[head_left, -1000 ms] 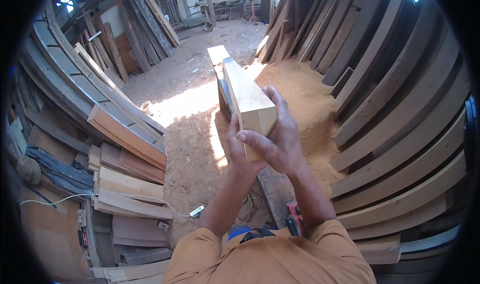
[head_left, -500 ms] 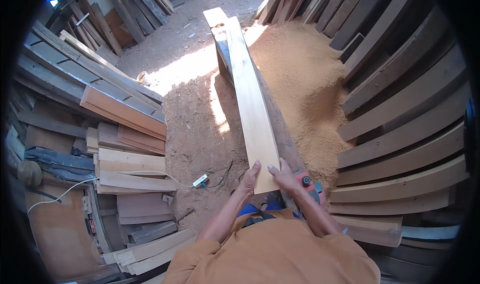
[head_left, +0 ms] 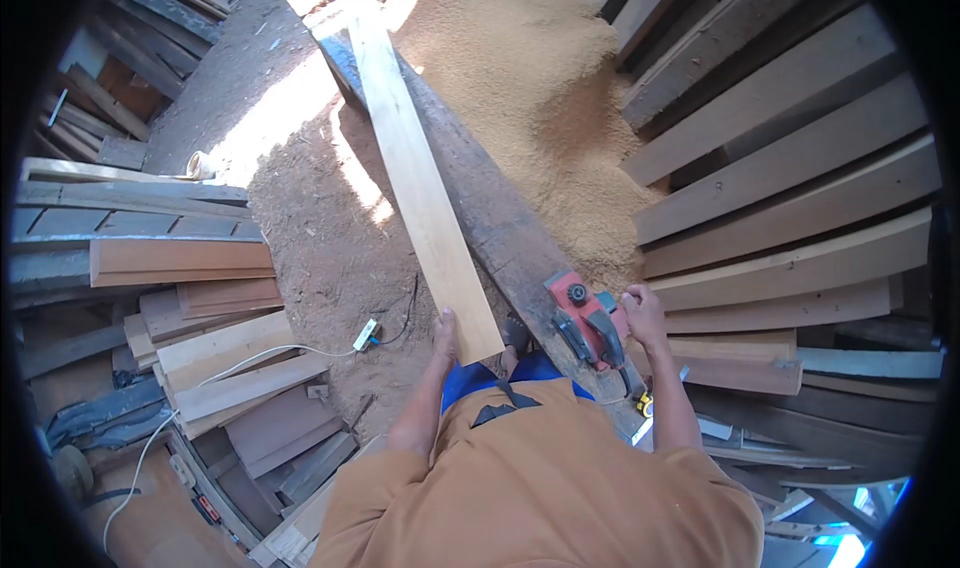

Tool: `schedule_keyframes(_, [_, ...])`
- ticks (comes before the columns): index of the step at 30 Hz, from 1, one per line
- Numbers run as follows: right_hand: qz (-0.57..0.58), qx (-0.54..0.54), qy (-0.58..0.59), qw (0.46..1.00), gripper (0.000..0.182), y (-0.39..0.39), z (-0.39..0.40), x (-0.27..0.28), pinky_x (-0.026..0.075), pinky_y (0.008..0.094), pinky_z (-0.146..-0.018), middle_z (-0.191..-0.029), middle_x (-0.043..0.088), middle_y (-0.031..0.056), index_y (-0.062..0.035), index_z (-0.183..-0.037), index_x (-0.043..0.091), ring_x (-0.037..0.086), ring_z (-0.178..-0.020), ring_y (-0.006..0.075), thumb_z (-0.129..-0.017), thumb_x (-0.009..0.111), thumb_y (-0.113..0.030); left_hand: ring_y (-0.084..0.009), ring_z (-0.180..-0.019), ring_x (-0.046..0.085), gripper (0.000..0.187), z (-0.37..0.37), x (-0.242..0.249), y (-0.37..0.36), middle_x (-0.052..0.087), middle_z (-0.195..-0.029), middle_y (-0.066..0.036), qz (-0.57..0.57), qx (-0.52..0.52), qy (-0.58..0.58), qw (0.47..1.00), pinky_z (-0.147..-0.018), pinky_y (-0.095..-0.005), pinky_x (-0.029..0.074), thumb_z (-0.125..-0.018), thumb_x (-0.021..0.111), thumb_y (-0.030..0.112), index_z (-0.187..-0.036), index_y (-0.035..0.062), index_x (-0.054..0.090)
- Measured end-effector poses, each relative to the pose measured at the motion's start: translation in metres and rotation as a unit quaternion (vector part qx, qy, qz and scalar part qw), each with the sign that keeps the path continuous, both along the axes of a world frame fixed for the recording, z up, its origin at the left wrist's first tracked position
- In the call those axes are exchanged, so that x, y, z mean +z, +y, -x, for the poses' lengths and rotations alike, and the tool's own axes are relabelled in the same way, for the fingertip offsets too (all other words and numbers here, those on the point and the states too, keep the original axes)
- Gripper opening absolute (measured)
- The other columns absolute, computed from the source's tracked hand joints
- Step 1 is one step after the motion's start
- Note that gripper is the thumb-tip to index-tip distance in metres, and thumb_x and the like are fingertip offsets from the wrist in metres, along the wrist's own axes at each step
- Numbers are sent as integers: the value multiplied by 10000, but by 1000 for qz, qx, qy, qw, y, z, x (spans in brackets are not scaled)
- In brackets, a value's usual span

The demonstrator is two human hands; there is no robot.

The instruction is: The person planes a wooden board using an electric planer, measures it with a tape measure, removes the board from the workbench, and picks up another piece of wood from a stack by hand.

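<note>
A long pale board (head_left: 418,188) lies lengthwise over the left side of a dark wooden bench (head_left: 480,208), its near end close to my body. My left hand (head_left: 445,338) grips the left edge of that near end, thumb on top. On the bench, right of the board, rests a red electric planer (head_left: 588,318) with a black knob and handle. My right hand (head_left: 643,313) is at the planer's right side, off the board, with its fingers curled; whether they hold anything is hidden. A yellow tape measure (head_left: 645,404) sits at the bench's near end.
Sawdust (head_left: 520,78) is heaped beyond the bench. Planks (head_left: 790,258) line the right side, and stacked boards (head_left: 230,358) fill the left. A white power socket (head_left: 366,335) with a cable lies on the dirt floor.
My right hand has let go of the board and moved right to the planer. My left hand still holds the board. The view has turned rightward, showing the whole planer.
</note>
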State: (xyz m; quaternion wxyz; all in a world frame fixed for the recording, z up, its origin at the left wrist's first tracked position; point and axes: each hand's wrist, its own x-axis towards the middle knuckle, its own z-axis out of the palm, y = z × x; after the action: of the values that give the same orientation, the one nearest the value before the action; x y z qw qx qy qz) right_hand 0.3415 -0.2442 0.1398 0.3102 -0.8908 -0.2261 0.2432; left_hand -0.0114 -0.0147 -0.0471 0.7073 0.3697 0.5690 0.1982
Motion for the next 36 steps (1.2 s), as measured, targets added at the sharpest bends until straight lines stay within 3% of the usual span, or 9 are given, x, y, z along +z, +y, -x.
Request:
schedule_keyframes(4, [301,-37,17,953,532,-133,8,-48,515,434,-982,-1196,684,268,21,-1281,631,656,-1139,386,-871,655,-318,-221,-1029,646,652,4,7,6,645,-1100,-152,-25,-43,-41,998,-900,-390,532,-1006,474,640,-1169,16,571])
schedule_keyframes(10, [316,-82,81,942,794,-232,93,-106,479,485,-1052,-1290,620,272,-52,-1406,504,589,-1218,438,-751,803,-388,-199,-869,688,678,19,31,20,648,-1016,-127,79,-128,-5,989,-727,-364,595,-984,529,632,-1252,14,455])
schedule_keyframes(12, [423,-92,48,900,832,-217,105,-104,457,497,-1077,-1389,520,275,-80,-1455,428,534,-1271,450,-766,810,-349,-174,-788,677,668,25,35,24,653,-975,-109,80,-125,32,988,-658,-327,583,-974,589,584,-1274,8,433])
schedule_keyframes(17, [444,-238,27,863,855,-189,99,-78,462,505,-1066,-1387,462,308,-117,-1496,337,510,-1293,450,-799,799,-293,-131,-730,647,591,38,59,41,662,-938,-85,84,-174,75,978,-624,-288,564,-940,722,437,-1255,-3,483])
schedule_keyframes(23, [450,-185,89,869,664,-236,87,-145,454,482,-1071,-1338,522,262,-85,-1381,405,513,-1298,412,-840,745,-265,-122,-777,654,528,48,60,38,676,-990,-87,119,-196,60,971,-670,-262,564,-938,753,324,-1262,-16,513])
schedule_keyframes(27, [407,-286,98,862,693,-226,97,-147,414,458,-1089,-1448,406,264,-101,-1392,384,472,-1327,402,-838,752,-296,-115,-784,653,470,47,60,33,681,-978,-69,76,-248,83,962,-676,-256,558,-918,781,248,-1228,-6,535])
schedule_keyframes(28, [486,-140,84,858,708,-229,95,-149,411,480,-1096,-1490,325,309,-135,-1423,342,411,-1375,438,-859,729,-321,-106,-764,640,472,48,60,26,682,-942,-61,64,-271,81,957,-661,-252,550,-905,797,233,-1219,-12,545])
schedule_keyframes(31, [554,-201,95,802,713,-207,101,-127,404,519,-1106,-1474,329,349,-157,-1441,301,390,-1384,478,-882,702,-345,-108,-767,641,429,49,61,15,688,-931,-56,50,-325,103,939,-653,-251,537,-889,812,215,-1160,8,551])
schedule_keyframes(36, [487,-249,133,827,747,-222,102,-136,452,502,-1060,-1468,391,308,-114,-1426,361,487,-1308,424,-830,766,-310,-123,-832,659,402,54,60,4,703,-968,-60,86,-305,89,944,-717,-275,545,-880,806,198,-1138,17,556])
